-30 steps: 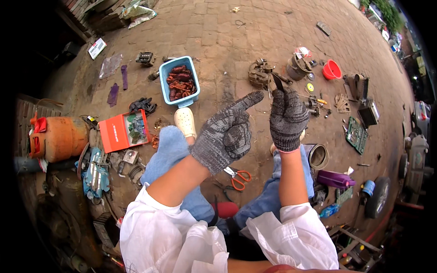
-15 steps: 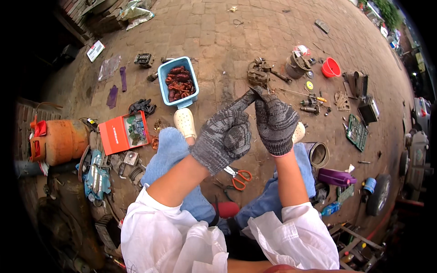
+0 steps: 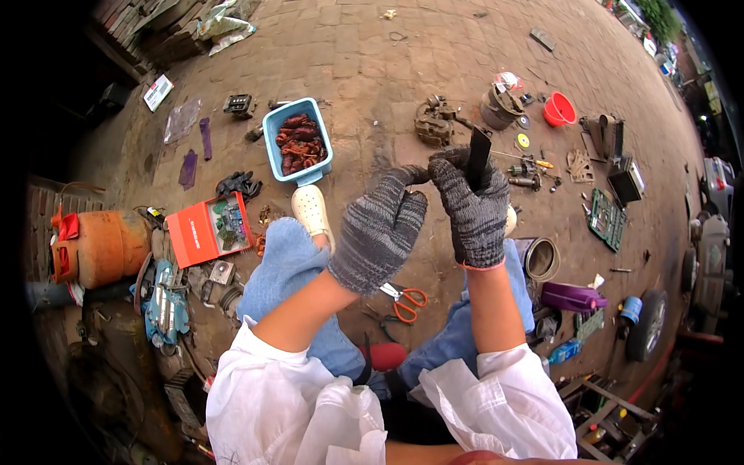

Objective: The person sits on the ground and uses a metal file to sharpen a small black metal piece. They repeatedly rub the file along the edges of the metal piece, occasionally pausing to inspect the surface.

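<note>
Both my hands wear grey-black knitted gloves and are raised in front of my knees. My right hand (image 3: 471, 205) grips a flat black strip (image 3: 479, 149) that sticks up past the fingers; its lower part is hidden in the glove. Close beside it, my left hand (image 3: 380, 229) is closed, thumb and fingertips pinched together near the right fingers. Whatever the left fingers hold, if anything, is too small to make out. On the brick ground below lie orange-handled scissors (image 3: 404, 301) and pliers (image 3: 382, 322).
A blue tub (image 3: 270, 143) of reddish-brown parts stands beyond my left foot. Left of me are an open red box (image 3: 191, 236) and an orange gas cylinder (image 3: 115, 246). To the right lie greasy metal parts (image 3: 435, 124), a red bowl (image 3: 559, 109), a green tool case (image 3: 604, 221) and a purple case (image 3: 572, 297).
The black strip now stands upright above my right hand, where before only a small dark piece showed between both hands' fingertips. My left hand has turned, showing more of its back.
</note>
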Available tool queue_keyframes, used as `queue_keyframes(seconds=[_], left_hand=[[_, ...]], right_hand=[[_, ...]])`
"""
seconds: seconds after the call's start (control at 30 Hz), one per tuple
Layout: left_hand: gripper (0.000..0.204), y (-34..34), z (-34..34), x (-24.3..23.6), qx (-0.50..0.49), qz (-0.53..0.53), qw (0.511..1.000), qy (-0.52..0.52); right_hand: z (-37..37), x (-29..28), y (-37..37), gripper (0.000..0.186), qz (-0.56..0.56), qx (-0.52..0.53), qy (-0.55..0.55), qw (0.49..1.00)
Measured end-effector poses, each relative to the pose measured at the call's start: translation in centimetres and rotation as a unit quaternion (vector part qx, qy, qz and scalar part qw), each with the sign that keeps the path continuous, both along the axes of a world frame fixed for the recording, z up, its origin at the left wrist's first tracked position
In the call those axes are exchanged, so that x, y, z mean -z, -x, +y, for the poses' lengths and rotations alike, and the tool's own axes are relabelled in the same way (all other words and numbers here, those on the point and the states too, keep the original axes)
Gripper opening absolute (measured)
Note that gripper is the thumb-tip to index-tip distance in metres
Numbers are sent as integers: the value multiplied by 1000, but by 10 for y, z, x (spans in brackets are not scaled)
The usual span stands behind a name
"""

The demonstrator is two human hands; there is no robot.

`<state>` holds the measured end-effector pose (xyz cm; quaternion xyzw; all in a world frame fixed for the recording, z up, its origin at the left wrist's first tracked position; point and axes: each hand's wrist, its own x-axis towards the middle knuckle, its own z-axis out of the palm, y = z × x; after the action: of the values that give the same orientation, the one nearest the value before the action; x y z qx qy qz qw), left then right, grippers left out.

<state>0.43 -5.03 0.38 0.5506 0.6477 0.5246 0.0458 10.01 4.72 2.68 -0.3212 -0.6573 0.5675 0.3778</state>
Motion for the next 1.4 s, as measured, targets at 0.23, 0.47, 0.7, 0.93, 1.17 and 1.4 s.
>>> queue_keyframes(seconds=[0.23, 0.47, 0.7, 0.93, 1.17, 1.4], left_hand=[[23, 7, -4, -2, 104, -42, 994, 5], [23, 2, -5, -22, 119, -474, 858, 161], [19, 4, -9, -17, 49, -136, 989, 41], [17, 3, -9, -27, 59, -280, 958, 10], [23, 9, -7, -26, -10, -20, 1000, -15], [23, 7, -6, -22, -74, 32, 996, -28]], right_hand=[[5, 3, -4, 18, 195, -48, 295, 934], [8, 24, -7, 21, 228, -140, 269, 925], [1, 14, 0, 19, 235, -78, 236, 940], [4, 10, -2, 18, 283, -95, 305, 904], [5, 6, 1, 18, 276, -74, 238, 928], [1, 4, 4, 18, 250, -26, 241, 937]])
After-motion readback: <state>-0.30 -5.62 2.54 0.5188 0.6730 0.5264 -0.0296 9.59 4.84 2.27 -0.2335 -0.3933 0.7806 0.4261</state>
